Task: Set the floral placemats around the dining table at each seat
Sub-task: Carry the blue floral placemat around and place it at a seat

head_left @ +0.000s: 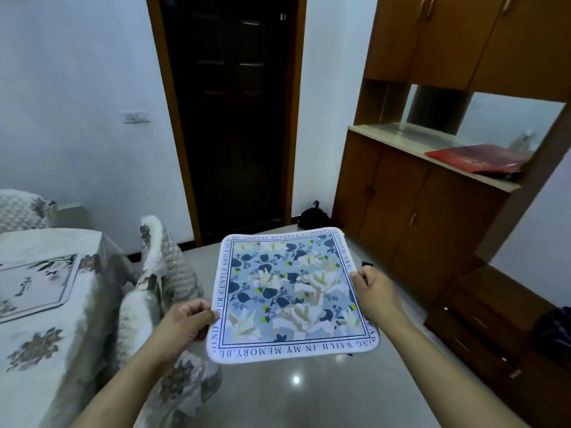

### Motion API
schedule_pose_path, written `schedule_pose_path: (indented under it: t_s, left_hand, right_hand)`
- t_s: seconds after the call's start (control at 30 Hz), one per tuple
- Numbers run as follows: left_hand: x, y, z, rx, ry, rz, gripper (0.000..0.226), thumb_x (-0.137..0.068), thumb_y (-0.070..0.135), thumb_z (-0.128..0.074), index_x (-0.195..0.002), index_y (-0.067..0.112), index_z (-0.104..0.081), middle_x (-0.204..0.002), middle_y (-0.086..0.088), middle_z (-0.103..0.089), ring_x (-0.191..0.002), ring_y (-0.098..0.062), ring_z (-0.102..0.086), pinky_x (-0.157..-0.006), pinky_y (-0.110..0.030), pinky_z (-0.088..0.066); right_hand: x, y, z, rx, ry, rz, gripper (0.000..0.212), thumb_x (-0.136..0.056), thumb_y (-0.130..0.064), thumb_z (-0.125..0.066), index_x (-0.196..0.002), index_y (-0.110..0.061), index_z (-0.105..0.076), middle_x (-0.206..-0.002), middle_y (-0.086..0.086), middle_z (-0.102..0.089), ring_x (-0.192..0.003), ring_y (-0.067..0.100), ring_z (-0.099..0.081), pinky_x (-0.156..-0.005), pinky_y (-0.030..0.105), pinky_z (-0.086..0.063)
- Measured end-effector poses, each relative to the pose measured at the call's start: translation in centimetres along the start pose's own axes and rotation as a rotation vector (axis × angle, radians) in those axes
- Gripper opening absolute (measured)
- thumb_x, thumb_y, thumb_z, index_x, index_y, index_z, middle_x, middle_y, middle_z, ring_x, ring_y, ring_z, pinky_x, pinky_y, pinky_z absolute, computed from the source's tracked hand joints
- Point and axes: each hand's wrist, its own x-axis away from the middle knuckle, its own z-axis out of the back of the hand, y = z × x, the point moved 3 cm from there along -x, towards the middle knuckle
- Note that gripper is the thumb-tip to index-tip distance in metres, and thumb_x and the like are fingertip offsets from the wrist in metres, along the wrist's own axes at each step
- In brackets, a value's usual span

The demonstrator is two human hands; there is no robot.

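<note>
I hold a square floral placemat [290,291], blue with white flowers and a lettered white border, flat in the air above the floor. My left hand [185,322] pinches its left edge and my right hand [375,288] pinches its right edge. The dining table [46,341], covered with a flowered cloth, is at the left. One placemat [34,285] with a pale floral print lies on it near the table's right edge.
A cushioned chair [157,291] with a quilted cover stands between me and the table. Another chair back [21,208] shows at the far left. A dark doorway [234,118] is ahead. Wooden cabinets [417,211] line the right side, with a red folder [475,157] on the counter.
</note>
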Motion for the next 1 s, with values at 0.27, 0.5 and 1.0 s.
schedule_pose_path:
  t_s: [0.27,0.5,1.0]
  left_hand:
    - [-16.1,2.4,2.5,0.045,0.273,0.014,0.011,-0.091,0.000,-0.058,-0.084,-0.005,-0.065,-0.094,-0.039,-0.067,-0.079,-0.033,-0.056,-0.069,-0.037,-0.043]
    - [-24.4,4.8,8.3,0.126,0.542,0.071,0.025,-0.091,0.002,-0.058,-0.070,0.010,-0.069,-0.082,-0.030,-0.071,-0.076,-0.032,-0.058,-0.069,-0.038,-0.044]
    - [-53.3,9.1,28.5,0.262,0.698,0.012,0.012,-0.090,-0.002,-0.056,-0.083,-0.010,-0.060,-0.090,-0.047,-0.059,-0.085,-0.037,-0.046,-0.075,-0.045,-0.032]
  right_hand:
    - [-22.4,-4.9,-11.9,-0.115,-0.194,0.167,0.035,-0.095,-0.036,-0.051,-0.071,-0.010,-0.051,-0.062,0.001,-0.057,-0.054,0.012,-0.049,-0.047,0.028,-0.029]
    - [-37.2,-16.3,-23.8,-0.131,-0.442,0.371,0.036,-0.095,-0.037,-0.049,-0.064,-0.019,-0.049,-0.058,-0.003,-0.057,-0.052,0.011,-0.052,-0.047,0.028,-0.033]
    - [-61.9,-35.5,-48.5,-0.080,-0.546,0.467,0.036,-0.096,-0.040,-0.048,-0.066,-0.021,-0.045,-0.058,-0.002,-0.053,-0.049,0.010,-0.047,-0.045,0.027,-0.033]
